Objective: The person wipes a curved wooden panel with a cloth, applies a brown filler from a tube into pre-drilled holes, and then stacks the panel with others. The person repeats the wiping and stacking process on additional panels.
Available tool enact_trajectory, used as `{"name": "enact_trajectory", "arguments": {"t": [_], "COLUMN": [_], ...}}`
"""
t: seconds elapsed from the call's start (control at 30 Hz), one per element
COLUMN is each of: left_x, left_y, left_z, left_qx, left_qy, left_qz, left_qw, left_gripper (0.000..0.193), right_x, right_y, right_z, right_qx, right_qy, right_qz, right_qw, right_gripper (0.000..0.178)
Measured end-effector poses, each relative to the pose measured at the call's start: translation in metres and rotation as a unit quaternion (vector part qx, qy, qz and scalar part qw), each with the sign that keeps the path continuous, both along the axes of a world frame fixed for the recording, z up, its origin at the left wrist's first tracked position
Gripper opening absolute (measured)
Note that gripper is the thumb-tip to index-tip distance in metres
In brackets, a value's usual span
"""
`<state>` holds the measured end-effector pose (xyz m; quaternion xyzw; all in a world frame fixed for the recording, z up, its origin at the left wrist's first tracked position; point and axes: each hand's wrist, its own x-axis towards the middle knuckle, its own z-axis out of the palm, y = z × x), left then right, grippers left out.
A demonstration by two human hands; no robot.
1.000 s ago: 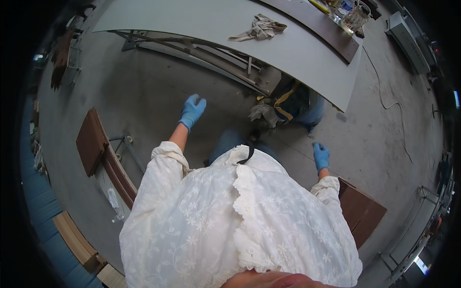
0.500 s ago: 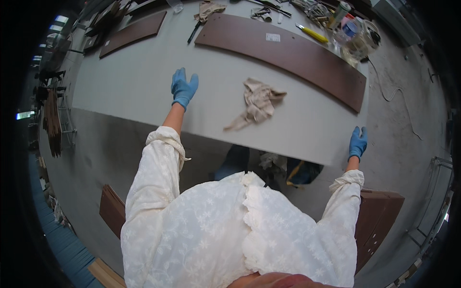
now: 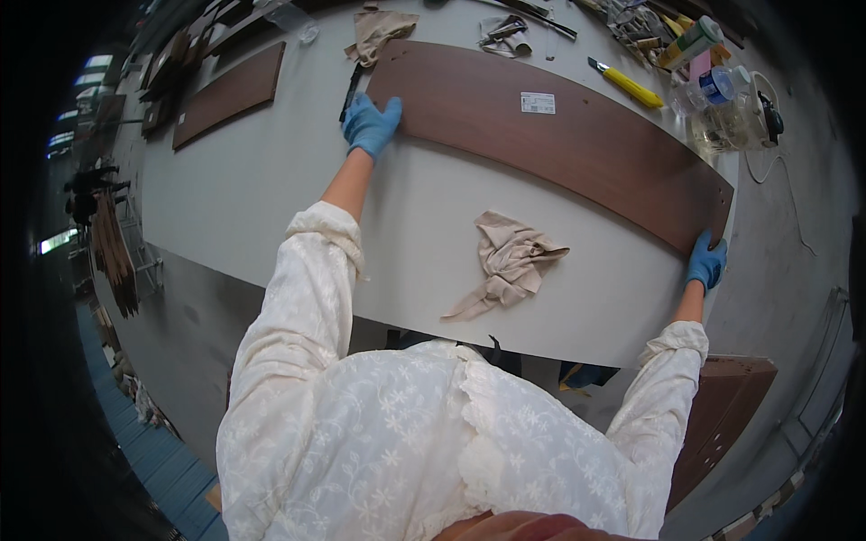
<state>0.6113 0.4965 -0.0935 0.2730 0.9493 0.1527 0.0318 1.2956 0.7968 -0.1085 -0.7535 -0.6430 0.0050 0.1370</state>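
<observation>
A long brown board (image 3: 541,126) with one curved edge and a white label lies across the table in front of me. My left hand (image 3: 370,126), in a blue glove, grips its left end, with the thumb set apart over the near corner. At the right end my right hand (image 3: 707,261), gloved alike, has its fingers closed around the near corner; the undersides of both grips are hidden. Between my arms a crumpled beige cloth (image 3: 514,261) rests on the table (image 3: 307,189). A yellow utility knife (image 3: 629,83) sits just beyond the board.
Plastic bottles (image 3: 713,87), a clear jug (image 3: 744,122) and loose tools crowd the far right. A shorter brown board (image 3: 230,95) lies at the far left near stacked ones. Another cloth (image 3: 383,34) touches the far left corner. More brown panels (image 3: 731,415) stand right of me.
Both hands have moved forward from the bare tabletop and the near edge onto the long board's two ends. The view has shifted closer to the table.
</observation>
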Motion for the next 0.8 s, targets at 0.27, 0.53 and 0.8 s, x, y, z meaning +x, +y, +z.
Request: {"name": "enact_trajectory", "arguments": {"t": [0.27,0.53,0.8], "left_x": [-0.043,-0.02,-0.007], "left_y": [-0.003,-0.056,-0.071], "left_z": [0.015,0.006,0.012], "left_qx": [-0.003,0.074,0.086], "left_qy": [-0.161,-0.281,-0.3], "left_qz": [0.071,0.104,0.082], "left_qw": [0.984,0.951,0.947], "left_gripper": [0.077,0.066,0.065], "right_x": [0.0,0.009,0.007], "right_y": [0.021,0.013,-0.003], "right_z": [0.0,0.008,0.007], "right_qx": [0.043,-0.024,-0.059], "right_qy": [0.071,0.039,0.031], "right_qz": [-0.137,-0.121,-0.069], "right_qw": [0.987,0.992,0.995], "right_gripper": [0.066,0.071,0.069]}}
